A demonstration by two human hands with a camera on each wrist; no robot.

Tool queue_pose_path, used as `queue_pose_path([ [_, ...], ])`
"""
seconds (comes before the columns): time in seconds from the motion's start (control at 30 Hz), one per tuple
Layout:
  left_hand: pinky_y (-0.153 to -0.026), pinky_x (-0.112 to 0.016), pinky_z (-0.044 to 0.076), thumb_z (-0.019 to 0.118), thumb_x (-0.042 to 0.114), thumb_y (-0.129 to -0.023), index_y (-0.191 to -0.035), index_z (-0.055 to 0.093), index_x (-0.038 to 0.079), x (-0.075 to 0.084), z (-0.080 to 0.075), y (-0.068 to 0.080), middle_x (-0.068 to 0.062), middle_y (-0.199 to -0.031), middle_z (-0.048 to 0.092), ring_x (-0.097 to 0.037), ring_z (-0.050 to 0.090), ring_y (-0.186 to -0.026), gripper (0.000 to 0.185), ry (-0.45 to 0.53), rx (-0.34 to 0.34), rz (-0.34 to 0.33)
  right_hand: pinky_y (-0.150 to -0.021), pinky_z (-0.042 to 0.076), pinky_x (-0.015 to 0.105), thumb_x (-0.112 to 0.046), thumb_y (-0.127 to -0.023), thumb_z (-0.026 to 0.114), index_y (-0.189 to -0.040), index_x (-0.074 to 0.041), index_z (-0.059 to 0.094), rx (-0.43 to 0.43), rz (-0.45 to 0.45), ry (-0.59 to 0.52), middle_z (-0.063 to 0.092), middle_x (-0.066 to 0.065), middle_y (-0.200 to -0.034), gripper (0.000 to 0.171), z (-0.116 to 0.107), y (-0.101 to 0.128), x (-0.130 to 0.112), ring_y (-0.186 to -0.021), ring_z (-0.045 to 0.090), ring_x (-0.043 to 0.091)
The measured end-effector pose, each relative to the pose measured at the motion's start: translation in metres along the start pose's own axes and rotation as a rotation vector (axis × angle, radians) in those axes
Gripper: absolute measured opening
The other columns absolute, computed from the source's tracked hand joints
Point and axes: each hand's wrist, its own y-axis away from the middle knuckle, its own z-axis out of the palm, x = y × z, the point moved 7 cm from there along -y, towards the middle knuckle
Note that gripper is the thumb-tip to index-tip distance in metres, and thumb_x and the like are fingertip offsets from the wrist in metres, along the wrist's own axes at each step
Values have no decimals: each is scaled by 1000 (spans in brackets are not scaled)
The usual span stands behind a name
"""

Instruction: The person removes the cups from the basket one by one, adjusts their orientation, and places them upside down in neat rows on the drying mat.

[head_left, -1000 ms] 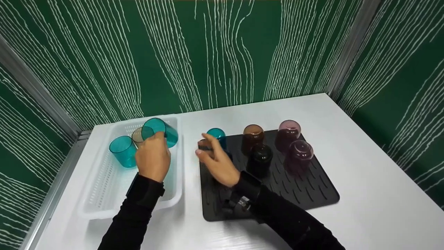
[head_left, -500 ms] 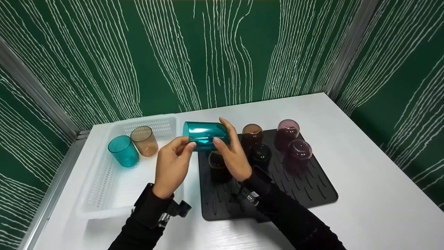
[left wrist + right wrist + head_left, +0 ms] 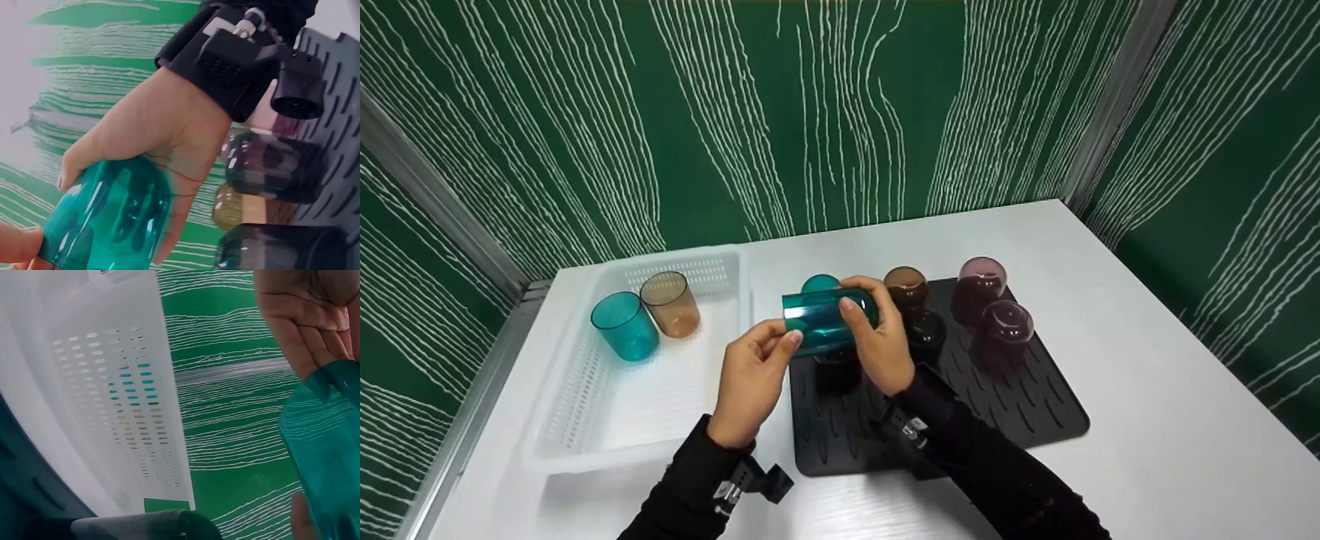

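A clear teal cup [image 3: 829, 319] lies on its side in the air between both hands, above the left part of a black ridged mat [image 3: 855, 454]. My left hand [image 3: 754, 382] pinches its rim end between thumb and fingers. Wrapped round the rounded base end is my right hand [image 3: 881, 341], its thumb along the near side. In the left wrist view the teal cup [image 3: 112, 216] sits against the right palm, with left fingertips [image 3: 25, 239] at the rim. The right wrist view shows the cup [image 3: 326, 450] with the left fingers at its rim.
A white plastic basket [image 3: 540, 450] at left holds an upright teal cup [image 3: 626, 330] and an amber cup [image 3: 673, 307]. Upside down on the mat stand another teal cup [image 3: 819, 283], a brown cup [image 3: 905, 289], dark cups [image 3: 925, 334] and two pinkish-purple cups [image 3: 1009, 326].
My left hand has carried the teal cup from the basket rightward to over the mat. My right hand, earlier holding nothing, has taken its base end. Lately both hands moved slightly right and nearer.
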Motion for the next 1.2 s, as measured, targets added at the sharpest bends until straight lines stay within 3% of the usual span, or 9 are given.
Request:
queue_pose_path([
  [0.27,-75,-28,46,58,18,-86,-98,60,-3,-10,4,4,-12,-90,66,-16,60,-84,24,-14,9,-10,-75,44,31,-1,-91,44,-117,6,42,-14,0,32,48,18,-110,27,-5,5,-10,-92,50,22],
  [0.5,-65,-23,40,57,15,-87,-98,59,-1,-12,10,11,-14,-85,64,-15,52,-73,20,-7,-5,-2,-81,44,36,0,-88,49,-118,3,43,-61,-89,82,47,17,-116,31,-9,7,-27,-100,50,23],
  [0.67,-78,-27,44,53,19,-89,-103,57,3,-9,15,17,-8,-96,63,-15,57,-89,21,-72,-51,61,-82,44,37,2,-86,52,-117,6,43,-93,-141,149,46,19,-116,33,-11,9,-44,-101,50,28],
  [0.8,-90,-35,40,50,27,-90,-115,51,9,-7,19,24,-1,-114,56,-11,50,-109,31,-246,-80,136,-81,45,35,1,-83,57,-114,5,48,-109,-182,255,49,16,-112,33,-14,9,-55,-99,50,29],
  [0.93,-98,-41,31,47,35,-91,-131,37,8,-13,25,33,-4,-136,38,-17,32,-126,50,-521,-125,163,-78,45,33,-4,-79,62,-112,-2,53,-114,-234,395,52,11,-109,34,-18,10,-55,-96,51,23],
  [1.07,-103,-46,21,45,43,-90,-141,17,5,-30,32,44,-10,-147,11,-26,8,-134,70,-760,-248,101,-79,45,30,-14,-79,65,-115,-11,53,-149,-264,529,52,3,-111,38,-23,12,-41,-97,51,16],
  [1.2,-103,-46,19,47,47,-87,-142,6,5,-51,34,53,-11,-148,-3,-29,-3,-134,81,-887,-357,22,-80,45,26,-25,-79,65,-113,-16,53,-182,-295,638,51,-4,-110,37,-24,16,-33,-98,50,8],
])
